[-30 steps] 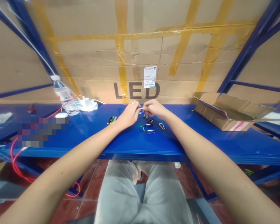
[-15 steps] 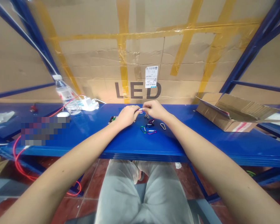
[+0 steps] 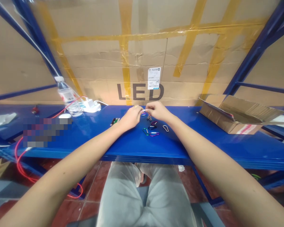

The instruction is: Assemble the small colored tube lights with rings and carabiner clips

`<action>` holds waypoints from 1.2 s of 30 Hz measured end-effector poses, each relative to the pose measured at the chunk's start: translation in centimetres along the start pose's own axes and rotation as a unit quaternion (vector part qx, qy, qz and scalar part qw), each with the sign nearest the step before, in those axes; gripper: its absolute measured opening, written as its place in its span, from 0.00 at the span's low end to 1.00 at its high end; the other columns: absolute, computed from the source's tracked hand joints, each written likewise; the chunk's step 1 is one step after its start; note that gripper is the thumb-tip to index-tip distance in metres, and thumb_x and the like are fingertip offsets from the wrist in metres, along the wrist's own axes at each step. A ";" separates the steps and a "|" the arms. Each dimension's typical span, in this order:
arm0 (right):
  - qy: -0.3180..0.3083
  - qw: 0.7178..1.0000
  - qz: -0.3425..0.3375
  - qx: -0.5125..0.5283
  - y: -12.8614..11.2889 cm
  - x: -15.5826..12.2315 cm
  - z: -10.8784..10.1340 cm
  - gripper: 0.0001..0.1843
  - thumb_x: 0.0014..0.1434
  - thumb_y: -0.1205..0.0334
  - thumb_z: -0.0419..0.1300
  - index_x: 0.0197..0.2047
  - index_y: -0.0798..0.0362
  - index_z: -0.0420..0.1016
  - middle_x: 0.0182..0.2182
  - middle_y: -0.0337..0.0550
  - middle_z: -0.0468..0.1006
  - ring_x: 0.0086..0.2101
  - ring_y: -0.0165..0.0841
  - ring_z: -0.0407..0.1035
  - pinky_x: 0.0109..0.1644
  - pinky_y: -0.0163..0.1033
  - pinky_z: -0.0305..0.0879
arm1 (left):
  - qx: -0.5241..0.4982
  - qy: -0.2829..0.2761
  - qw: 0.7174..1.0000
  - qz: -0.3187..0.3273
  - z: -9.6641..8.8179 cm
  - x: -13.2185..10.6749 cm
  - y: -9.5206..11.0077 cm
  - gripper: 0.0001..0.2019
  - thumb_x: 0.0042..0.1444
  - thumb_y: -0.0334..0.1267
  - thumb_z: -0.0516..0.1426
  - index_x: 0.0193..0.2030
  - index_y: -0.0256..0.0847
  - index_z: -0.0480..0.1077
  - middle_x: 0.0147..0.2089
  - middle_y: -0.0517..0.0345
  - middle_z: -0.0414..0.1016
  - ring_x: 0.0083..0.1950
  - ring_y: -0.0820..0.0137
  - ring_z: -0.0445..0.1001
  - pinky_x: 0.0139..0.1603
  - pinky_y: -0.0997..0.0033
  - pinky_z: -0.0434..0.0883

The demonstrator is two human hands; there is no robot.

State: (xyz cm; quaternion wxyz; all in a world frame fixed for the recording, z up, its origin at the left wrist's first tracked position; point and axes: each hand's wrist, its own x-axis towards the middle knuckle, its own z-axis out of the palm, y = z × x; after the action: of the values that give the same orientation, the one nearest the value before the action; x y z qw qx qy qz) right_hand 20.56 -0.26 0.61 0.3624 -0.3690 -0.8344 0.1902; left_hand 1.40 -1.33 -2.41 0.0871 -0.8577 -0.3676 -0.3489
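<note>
At the far side of the blue table, my left hand point(image 3: 132, 116) and my right hand point(image 3: 157, 111) meet with their fingertips pinched. Between them shows a tiny pale, shiny piece point(image 3: 144, 110), too small to name. Just below it is a blue-purple carabiner point(image 3: 143, 114); whether it is held or lies on the table I cannot tell. Nearer me lie a small heap of metal bits point(image 3: 149, 118), a green carabiner point(image 3: 145, 131), a pink-and-blue carabiner point(image 3: 154, 134), a dark carabiner point(image 3: 152, 127), a dark red carabiner point(image 3: 154, 123) and a silvery carabiner point(image 3: 165, 128).
Beside my left wrist lie several short dark, green and white sticks point(image 3: 115, 121). Further left stand a water bottle point(image 3: 69, 97) and a white power strip point(image 3: 91, 105) with a red cable. An open cardboard box point(image 3: 229, 115) sits at right; a large carton point(image 3: 97, 69) walls the back.
My left hand has turned and drawn slightly back, showing more of the short sticks beside it. Both hands stay pinched together at the same spot.
</note>
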 end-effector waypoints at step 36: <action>-0.147 0.971 0.169 -0.083 2.0 -1.4 -5.3 0.05 0.57 0.62 0.66 0.35 0.55 0.79 0.29 0.44 0.80 0.27 0.31 0.70 0.30 0.37 0.63 | -0.077 -0.017 0.990 -0.120 -2.1 0.4 -0.3 0.08 0.67 0.37 0.53 0.41 0.40 0.72 0.39 0.52 0.79 0.41 0.61 0.76 0.47 0.61 0.71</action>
State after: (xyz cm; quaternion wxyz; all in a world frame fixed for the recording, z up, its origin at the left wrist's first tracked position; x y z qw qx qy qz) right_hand 26.12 0.30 2.33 0.1662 -0.5014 -0.8170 0.2312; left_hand 0.27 -1.74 -0.56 -0.0280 -0.8172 -0.4418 -0.3690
